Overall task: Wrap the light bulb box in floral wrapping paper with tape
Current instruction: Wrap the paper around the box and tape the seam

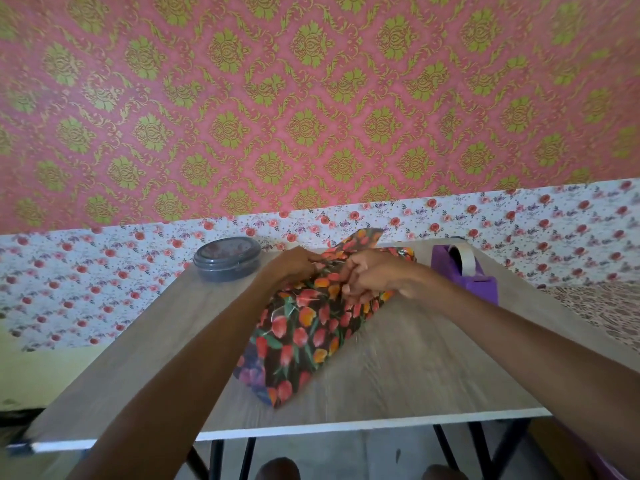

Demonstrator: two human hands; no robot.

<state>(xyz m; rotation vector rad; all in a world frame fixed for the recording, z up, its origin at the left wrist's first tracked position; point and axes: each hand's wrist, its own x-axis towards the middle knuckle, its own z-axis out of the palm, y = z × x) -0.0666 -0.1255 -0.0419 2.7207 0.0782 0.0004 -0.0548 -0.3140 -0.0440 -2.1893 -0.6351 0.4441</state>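
Fingers (353,289) of the right hand (377,277) are curled tight, pinching a fold of the floral wrapping paper (346,268) at the far end of the parcel (301,334). Fingers (308,263) of the left hand (294,265) bend down over that same end, just beside the right ones, gripping the paper; their tips are hidden. A loose flap of paper stands up beyond both hands. The box is fully covered by the paper, and the parcel lies slantwise, its near end towards the person's left. Under the parcel is the wood-grain bench (415,358). To the parcel's right, near its far end, stands a purple tape dispenser (464,277). To its left, also by the far end, sits a round grey lidded container (227,263).
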